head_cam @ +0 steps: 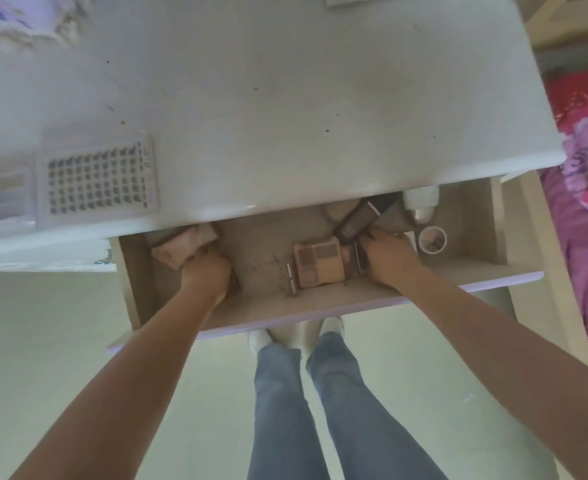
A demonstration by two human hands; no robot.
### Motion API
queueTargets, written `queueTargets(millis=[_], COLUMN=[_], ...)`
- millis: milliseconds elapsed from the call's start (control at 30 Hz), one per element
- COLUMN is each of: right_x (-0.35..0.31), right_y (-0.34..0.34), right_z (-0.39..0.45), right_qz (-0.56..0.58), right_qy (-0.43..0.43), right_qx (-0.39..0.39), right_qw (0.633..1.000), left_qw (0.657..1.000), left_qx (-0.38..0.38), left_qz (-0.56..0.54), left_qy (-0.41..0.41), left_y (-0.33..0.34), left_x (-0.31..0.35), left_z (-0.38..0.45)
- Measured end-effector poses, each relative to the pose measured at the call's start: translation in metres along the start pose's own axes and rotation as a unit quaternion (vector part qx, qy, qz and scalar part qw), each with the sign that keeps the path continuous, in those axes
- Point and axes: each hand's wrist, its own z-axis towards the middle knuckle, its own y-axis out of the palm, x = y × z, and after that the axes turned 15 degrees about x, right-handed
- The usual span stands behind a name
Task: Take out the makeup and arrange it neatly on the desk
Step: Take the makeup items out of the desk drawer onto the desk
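An open drawer (337, 299) hangs out below the white desk top (268, 98). Inside it, my left hand (206, 271) grips a tan makeup palette (181, 247) at the drawer's left end. My right hand (386, 258) grips a dark slim case (358, 220) that slants toward the desk edge. Between the hands lies a tan eyeshadow palette (320, 265) with several pans. A small metal piece (291, 280) lies beside it. A round white-rimmed pot (433, 239) and a white bottle (420, 199) sit at the drawer's right.
On the desk's left stand a large white palette with a grid of dark pans (98, 178) and a clear compartment box (3, 195). A bed with pink and purple bedding (587, 188) lies to the right. My legs and feet are below the drawer front.
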Motion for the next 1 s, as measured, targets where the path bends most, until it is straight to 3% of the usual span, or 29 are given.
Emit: queueTargets(millis=[167,333,433,533,633,700,800,867,933,1000], right_x=[-0.002,-0.006,-0.01,-0.021,-0.031,-0.032,-0.032,-0.036,-0.047,-0.059], right_y=[-0.009,-0.036,-0.072,-0.12,-0.169,-0.194,-0.21,-0.212,-0.209,-0.199], right_z=[0.004,-0.016,-0.021,-0.018,-0.006,0.008,0.033,0.05,0.068,0.089], right_qz=[-0.103,-0.087,-0.032,0.132,0.286,0.397,0.536,0.571,0.535,0.396], right_qy=[-0.031,-0.068,-0.087,-0.106,-0.102,-0.058,0.014,0.019,-0.006,-0.08], right_qx=[0.005,0.026,0.051,0.073,0.11,0.151,0.211,0.217,0.195,0.128], right_qw=[0.994,0.993,0.994,0.983,0.946,0.903,0.817,0.791,0.822,0.906], left_qw=[0.993,0.964,0.923,0.87,0.8,0.761,0.747,0.756,0.769,0.774], left_qx=[0.069,0.113,0.139,0.177,0.223,0.253,0.284,0.266,0.241,0.232], left_qz=[-0.096,-0.242,-0.357,-0.457,-0.544,-0.575,-0.573,-0.567,-0.559,-0.555], left_qy=[0.012,-0.013,-0.035,-0.054,-0.12,-0.164,-0.182,-0.189,-0.195,-0.196], left_y=[-0.013,-0.044,-0.073,-0.099,-0.124,-0.136,-0.148,-0.151,-0.151,-0.147], left_x=[0.012,0.025,0.019,0.0,-0.03,-0.051,-0.075,-0.083,-0.085,-0.083], left_z=[-0.018,-0.033,-0.038,-0.04,-0.033,-0.021,0.0,0.017,0.031,0.042])
